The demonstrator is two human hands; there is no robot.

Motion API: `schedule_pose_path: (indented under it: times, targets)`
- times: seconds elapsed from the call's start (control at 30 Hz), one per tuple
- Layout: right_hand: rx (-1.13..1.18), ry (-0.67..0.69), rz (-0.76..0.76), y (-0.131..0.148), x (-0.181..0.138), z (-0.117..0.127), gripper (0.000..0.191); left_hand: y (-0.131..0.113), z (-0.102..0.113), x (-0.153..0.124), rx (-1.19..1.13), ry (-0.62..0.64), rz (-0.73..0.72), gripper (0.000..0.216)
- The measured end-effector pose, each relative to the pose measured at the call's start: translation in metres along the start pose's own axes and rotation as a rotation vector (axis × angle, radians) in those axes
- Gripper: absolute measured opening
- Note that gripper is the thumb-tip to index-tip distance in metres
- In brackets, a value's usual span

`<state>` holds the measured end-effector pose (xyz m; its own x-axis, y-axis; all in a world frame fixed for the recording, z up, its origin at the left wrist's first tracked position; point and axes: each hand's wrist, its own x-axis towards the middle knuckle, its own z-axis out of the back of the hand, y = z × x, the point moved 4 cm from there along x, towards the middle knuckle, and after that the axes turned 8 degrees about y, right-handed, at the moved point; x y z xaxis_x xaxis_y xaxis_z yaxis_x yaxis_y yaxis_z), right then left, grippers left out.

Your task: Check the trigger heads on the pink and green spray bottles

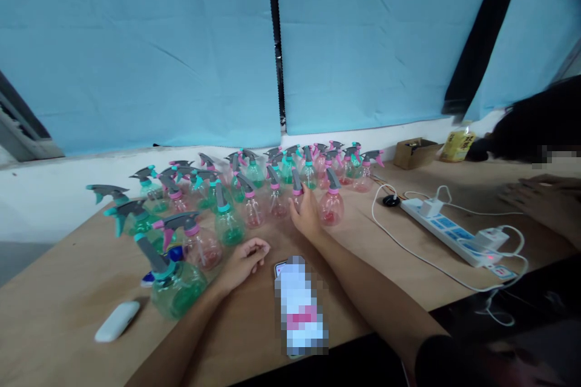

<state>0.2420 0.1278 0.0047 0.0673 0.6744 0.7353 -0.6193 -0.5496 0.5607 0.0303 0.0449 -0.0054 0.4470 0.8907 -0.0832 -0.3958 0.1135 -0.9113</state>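
Several small plastic spray bottles, green and pink with grey triggers, crowd the wooden table (408, 272). My right hand (307, 213) reaches into the group with fingers stretched out, touching a pink spray bottle (331, 202) and close to another pink one (278, 199). My left hand (244, 261) rests on the table with fingers loosely curled and nothing visible in them, just right of a pink bottle (200, 242). A green bottle (175, 281) stands nearest me on the left.
A phone (301, 305) lies between my forearms. A white oblong object (117, 320) lies at the left front. A white power strip (458, 233) with chargers and cables lies right. Another person's hand (542, 199) rests far right. A cardboard box (415, 152) stands at the back.
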Motion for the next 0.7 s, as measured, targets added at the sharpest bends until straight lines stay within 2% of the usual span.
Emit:
schedule_pose_path:
  times: [0.3, 0.7]
  targets:
    - [0.046, 0.009, -0.039, -0.015, 0.001, -0.004, 0.060, 0.001, 0.000, 0.000, 0.006, 0.016, 0.001, 0.033]
    - [0.104, 0.037, -0.074, -0.017, 0.004, 0.000, 0.062, 0.005, 0.000, 0.001, 0.018, 0.032, -0.034, 0.032]
